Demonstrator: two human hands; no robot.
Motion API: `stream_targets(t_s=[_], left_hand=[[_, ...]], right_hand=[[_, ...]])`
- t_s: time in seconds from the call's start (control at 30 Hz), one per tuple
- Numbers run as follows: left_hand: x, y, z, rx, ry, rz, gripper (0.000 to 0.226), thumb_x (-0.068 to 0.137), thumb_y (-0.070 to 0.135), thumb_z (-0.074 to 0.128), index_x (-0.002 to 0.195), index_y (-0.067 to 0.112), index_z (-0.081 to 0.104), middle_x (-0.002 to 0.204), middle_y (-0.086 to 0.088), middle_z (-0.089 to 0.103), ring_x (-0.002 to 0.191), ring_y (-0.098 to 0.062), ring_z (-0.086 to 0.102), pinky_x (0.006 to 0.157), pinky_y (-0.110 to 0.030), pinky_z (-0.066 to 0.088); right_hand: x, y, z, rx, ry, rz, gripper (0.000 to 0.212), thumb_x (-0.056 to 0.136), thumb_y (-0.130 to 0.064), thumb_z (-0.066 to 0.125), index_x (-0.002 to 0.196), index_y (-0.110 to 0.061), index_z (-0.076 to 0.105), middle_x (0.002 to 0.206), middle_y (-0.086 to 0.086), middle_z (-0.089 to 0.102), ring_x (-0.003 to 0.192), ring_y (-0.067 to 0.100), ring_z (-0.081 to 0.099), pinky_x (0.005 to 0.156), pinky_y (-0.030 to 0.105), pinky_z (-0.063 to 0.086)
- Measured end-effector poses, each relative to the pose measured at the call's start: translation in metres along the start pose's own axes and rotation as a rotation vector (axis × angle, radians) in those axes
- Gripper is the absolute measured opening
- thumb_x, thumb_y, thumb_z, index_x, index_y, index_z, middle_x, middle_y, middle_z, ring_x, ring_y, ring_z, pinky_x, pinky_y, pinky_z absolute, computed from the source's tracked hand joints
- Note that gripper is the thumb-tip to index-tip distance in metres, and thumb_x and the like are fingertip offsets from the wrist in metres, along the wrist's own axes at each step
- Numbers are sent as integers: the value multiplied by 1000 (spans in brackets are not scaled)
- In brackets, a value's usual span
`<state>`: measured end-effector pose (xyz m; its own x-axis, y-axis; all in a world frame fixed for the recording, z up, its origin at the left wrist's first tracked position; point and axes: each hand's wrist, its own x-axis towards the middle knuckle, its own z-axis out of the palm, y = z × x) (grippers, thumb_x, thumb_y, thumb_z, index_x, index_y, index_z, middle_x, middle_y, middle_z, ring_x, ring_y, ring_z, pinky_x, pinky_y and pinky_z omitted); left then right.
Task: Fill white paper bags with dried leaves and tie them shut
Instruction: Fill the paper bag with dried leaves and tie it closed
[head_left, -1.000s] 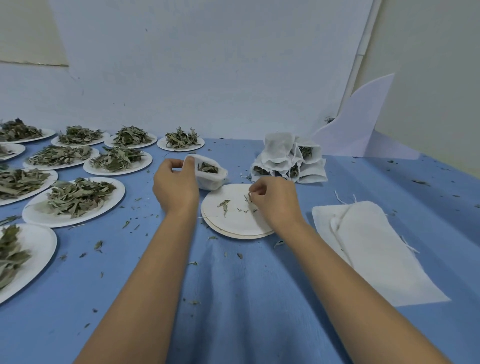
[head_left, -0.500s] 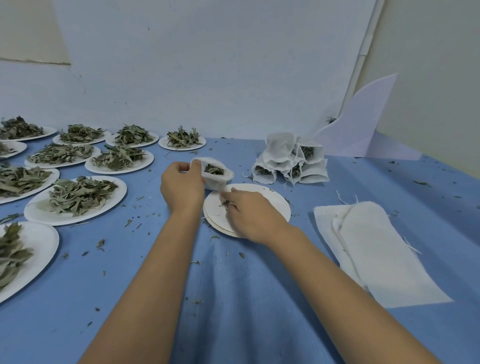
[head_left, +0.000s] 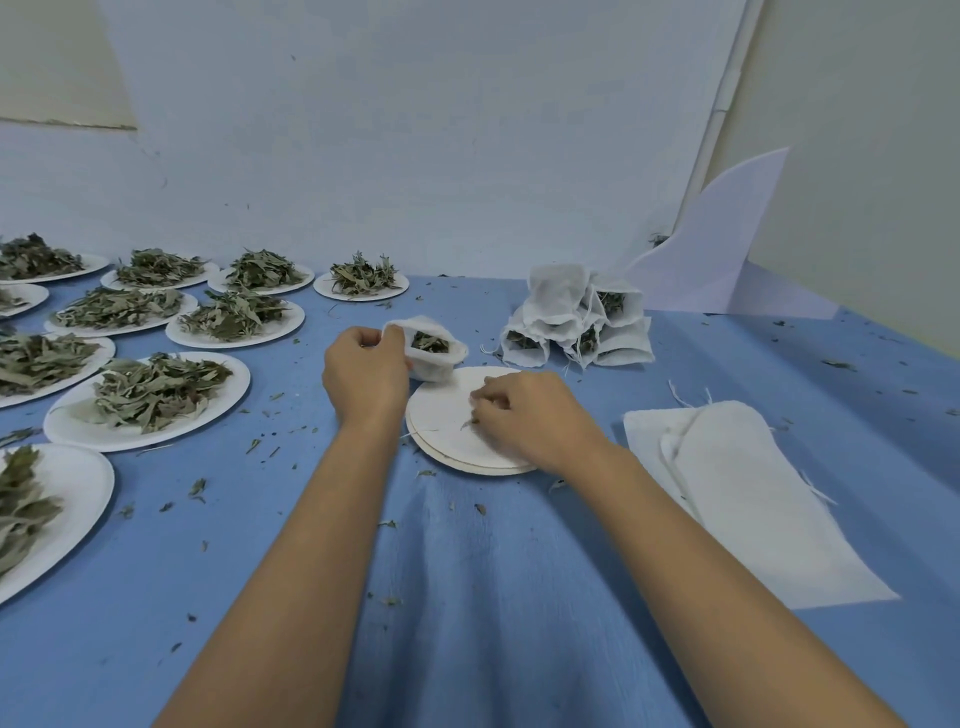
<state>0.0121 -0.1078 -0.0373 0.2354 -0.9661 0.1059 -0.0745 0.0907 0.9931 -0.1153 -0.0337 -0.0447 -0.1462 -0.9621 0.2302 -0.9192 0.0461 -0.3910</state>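
Note:
My left hand (head_left: 366, 376) grips the rim of a small white bag (head_left: 434, 356), held with its mouth open; dried leaves show inside it. My right hand (head_left: 524, 415) rests on a white paper plate (head_left: 447, 439) in front of me, its fingertips pinching a few leaf scraps on the plate. A pile of filled white bags (head_left: 576, 325) stands behind the plate. A stack of flat empty bags (head_left: 743, 488) lies to the right.
Several paper plates heaped with dried leaves (head_left: 156, 392) cover the left side of the blue cloth (head_left: 493, 597). Leaf crumbs are scattered over the cloth. A white sheet (head_left: 722, 249) leans at the back right against the wall.
My right hand moved from the plate's far right to its left part and now pinches scraps there. My left hand with the bag stayed nearly still.

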Motion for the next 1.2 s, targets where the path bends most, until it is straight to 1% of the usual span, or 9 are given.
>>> stream_targets(t_s=[0.07,0.2,0.27,0.37,0.47,0.73,0.8,0.97,1.2], left_hand=[[0,0,0,-3,-4,-4,12,91,23,54,86,13,58,65,4,60,52,-8,42,50,-25,33],[0,-1,-1,-4,-1,-12,12,91,22,54,86,13,58,67,2,61,53,-8,41,50,-25,33],[0,-1,0,-1,-1,-23,12,91,22,53,86,13,58,76,-2,64,54,-8,41,51,-26,33],[-1,-1,1,9,-11,-25,13,91,23,53,89,12,59,85,-6,66,57,-8,42,52,-26,32],[-3,-1,2,8,-12,-17,14,91,22,53,88,11,59,81,-4,65,56,-7,42,51,-24,32],[-4,0,3,2,-19,-15,14,91,21,54,87,9,60,60,6,56,55,-6,43,51,-22,34],[-5,0,3,-1,-24,-9,13,91,20,54,86,9,59,58,8,55,55,-6,44,52,-21,35],[-6,-1,4,3,-32,2,13,91,21,54,87,9,59,58,8,55,57,-5,46,55,-22,38],[-6,-2,4,13,-33,9,13,91,20,55,86,10,60,56,9,54,56,-6,47,54,-22,38]], right_hand=[[1,3,-5,54,82,23,32,94,-19,47,120,-15,66,121,5,65,113,21,56,92,32,44],[7,12,-13,95,119,99,32,94,-23,52,122,-16,64,125,1,63,114,16,56,89,26,41],[9,14,-13,63,21,172,32,92,-35,57,113,-13,67,113,3,65,105,20,57,78,26,39],[7,6,-6,-13,-28,189,40,88,-47,59,74,-9,60,67,6,46,73,23,45,58,32,28],[6,-4,1,-59,-25,170,51,85,-50,61,83,0,69,67,5,45,74,22,44,55,31,29],[6,-8,8,-115,0,62,20,91,-12,55,92,0,71,84,14,64,83,27,55,70,33,44],[5,-11,9,-180,5,22,20,90,-5,51,92,-1,70,81,13,61,82,27,54,68,31,42],[3,-12,12,-256,14,-47,30,87,1,47,107,-4,69,106,11,66,100,26,59,87,39,48],[1,-14,15,-355,18,-120,25,91,-1,43,105,-6,63,107,12,59,96,28,52,72,32,38]])
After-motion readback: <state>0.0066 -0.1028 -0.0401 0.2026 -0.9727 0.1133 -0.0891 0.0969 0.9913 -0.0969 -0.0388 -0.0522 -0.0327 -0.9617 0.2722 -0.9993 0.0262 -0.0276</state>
